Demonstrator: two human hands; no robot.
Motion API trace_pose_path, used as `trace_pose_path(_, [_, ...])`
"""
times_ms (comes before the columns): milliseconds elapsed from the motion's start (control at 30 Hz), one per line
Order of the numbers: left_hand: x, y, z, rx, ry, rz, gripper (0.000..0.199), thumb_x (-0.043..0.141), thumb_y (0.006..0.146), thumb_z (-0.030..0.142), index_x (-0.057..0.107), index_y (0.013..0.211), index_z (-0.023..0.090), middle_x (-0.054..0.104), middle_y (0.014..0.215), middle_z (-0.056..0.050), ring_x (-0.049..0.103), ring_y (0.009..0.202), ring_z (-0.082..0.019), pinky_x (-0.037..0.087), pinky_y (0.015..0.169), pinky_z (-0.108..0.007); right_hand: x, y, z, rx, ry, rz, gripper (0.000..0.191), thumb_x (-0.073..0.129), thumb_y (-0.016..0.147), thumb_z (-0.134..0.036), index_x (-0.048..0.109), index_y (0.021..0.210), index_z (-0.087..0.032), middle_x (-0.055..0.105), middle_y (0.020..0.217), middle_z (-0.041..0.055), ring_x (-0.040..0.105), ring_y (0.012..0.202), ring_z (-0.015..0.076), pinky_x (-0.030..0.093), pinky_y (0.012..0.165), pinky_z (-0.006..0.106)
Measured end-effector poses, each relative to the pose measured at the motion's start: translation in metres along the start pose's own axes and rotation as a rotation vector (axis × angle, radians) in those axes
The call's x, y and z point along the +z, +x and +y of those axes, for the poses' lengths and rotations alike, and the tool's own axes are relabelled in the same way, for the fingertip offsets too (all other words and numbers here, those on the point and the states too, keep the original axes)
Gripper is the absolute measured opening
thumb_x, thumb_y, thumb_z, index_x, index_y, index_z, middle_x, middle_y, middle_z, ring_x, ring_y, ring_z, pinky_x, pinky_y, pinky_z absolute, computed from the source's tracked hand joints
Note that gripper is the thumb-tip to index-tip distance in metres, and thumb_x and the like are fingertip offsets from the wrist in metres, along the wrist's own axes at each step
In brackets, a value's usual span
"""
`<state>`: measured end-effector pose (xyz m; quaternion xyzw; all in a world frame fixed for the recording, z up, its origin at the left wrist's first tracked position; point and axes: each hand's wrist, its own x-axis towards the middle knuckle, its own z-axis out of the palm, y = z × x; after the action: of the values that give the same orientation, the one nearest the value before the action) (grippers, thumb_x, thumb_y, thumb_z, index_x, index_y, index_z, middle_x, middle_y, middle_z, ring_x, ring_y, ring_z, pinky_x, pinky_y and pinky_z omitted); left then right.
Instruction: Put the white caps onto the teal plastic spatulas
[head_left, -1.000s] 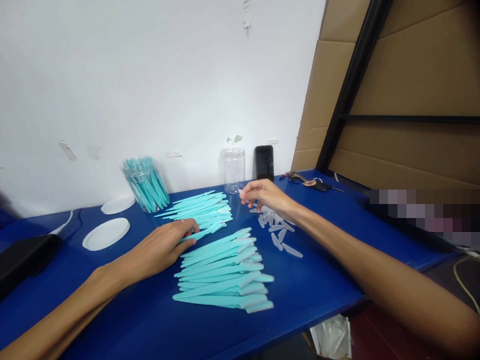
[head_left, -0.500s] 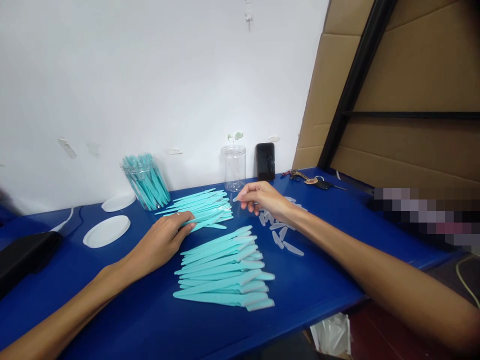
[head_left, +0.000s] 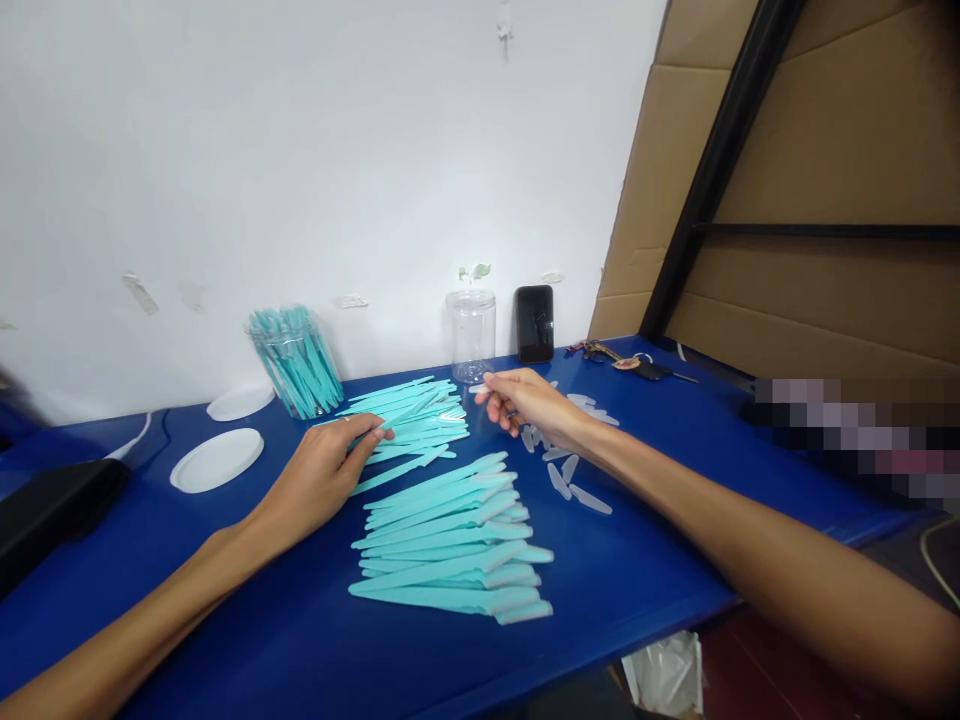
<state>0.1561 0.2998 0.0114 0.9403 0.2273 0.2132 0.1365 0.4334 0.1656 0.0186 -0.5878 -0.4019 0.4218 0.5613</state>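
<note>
My left hand [head_left: 334, 462] reaches over the far pile of teal eyebrow razors [head_left: 420, 440]. Its thumb and fingers are pinched on a razor, which points up and to the right above the others. Between the thumb and index finger of my right hand [head_left: 521, 402] is a small translucent blade cap [head_left: 478, 389], level with the far pile's right end. More loose caps [head_left: 559, 480] lie below and behind that hand, partly covered by it. Nearer to me, a second group of teal razors [head_left: 442, 560] lies in a rough row, their right ends covered by pale caps.
A clear jar full of teal razors [head_left: 296, 365] stands at the back left, beside two white lids [head_left: 217, 462]. Against the wall are a transparent jar [head_left: 472, 335] and a phone [head_left: 535, 323]. Keys [head_left: 637, 365] lie at the back right, and a black object [head_left: 64, 515] sits at far left.
My left hand has lifted a razor slightly off the far pile, its tip now angled upward. The cap in my right hand has turned flatter. The view has shifted slightly.
</note>
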Motion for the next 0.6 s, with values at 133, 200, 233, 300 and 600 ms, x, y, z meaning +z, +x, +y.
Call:
trace_pose_path(133, [-0.002, -0.002, 0.01, 0.003, -0.025, -0.02, 0.057, 0.04, 0.116, 0.064, 0.069, 0.093, 0.02, 0.067, 0.076, 0.002, 0.062, 0.065, -0.016, 0.049, 0.067, -0.032, 0.001, -0.002, -0.003, -0.017, 0.074, -0.006, 0.031, 0.082, 0.097, -0.026, 0.072, 0.069, -0.017, 0.061, 0.059, -0.0018, 0.05, 0.05, 0.0097, 0.041, 0.045, 0.022])
trace_pose_path(200, [-0.003, -0.003, 0.016, 0.006, -0.02, -0.031, 0.052, 0.04, 0.114, 0.057, 0.067, 0.087, 0.022, 0.063, 0.069, 0.003, 0.055, 0.06, -0.015, 0.043, 0.063, -0.03, 0.002, -0.004, -0.005, -0.029, 0.113, -0.021, 0.031, 0.086, 0.092, -0.025, 0.069, 0.068, -0.018, 0.063, 0.062, -0.0015, 0.053, 0.053, 0.0101, 0.044, 0.048, 0.022])
trace_pose_path(233, [-0.004, -0.004, 0.019, 0.008, -0.017, -0.036, 0.05, 0.04, 0.113, 0.054, 0.066, 0.085, 0.022, 0.061, 0.066, 0.004, 0.052, 0.058, -0.015, 0.041, 0.062, -0.03, 0.003, -0.005, -0.005, -0.033, 0.129, -0.032, 0.03, 0.088, 0.09, -0.025, 0.068, 0.069, -0.018, 0.065, 0.064, -0.0008, 0.055, 0.055, 0.0105, 0.045, 0.049, 0.022])
trace_pose_path(300, [-0.005, -0.004, 0.023, 0.01, -0.013, -0.043, 0.047, 0.039, 0.11, 0.051, 0.066, 0.083, 0.023, 0.057, 0.063, 0.004, 0.047, 0.056, -0.015, 0.037, 0.06, -0.03, 0.004, -0.008, -0.006, -0.035, 0.151, -0.056, 0.029, 0.089, 0.089, -0.026, 0.068, 0.07, -0.019, 0.068, 0.066, 0.0007, 0.058, 0.057, 0.0113, 0.047, 0.051, 0.023])
trace_pose_path(600, [-0.006, -0.004, 0.032, 0.006, -0.003, -0.049, 0.047, 0.037, 0.107, 0.051, 0.059, 0.075, 0.024, 0.052, 0.061, 0.004, 0.044, 0.055, -0.015, 0.033, 0.059, -0.03, 0.014, -0.013, -0.004, -0.024, 0.141, -0.144, 0.033, 0.095, 0.084, -0.032, 0.068, 0.071, -0.018, 0.072, 0.066, 0.0024, 0.061, 0.056, 0.012, 0.047, 0.049, 0.023])
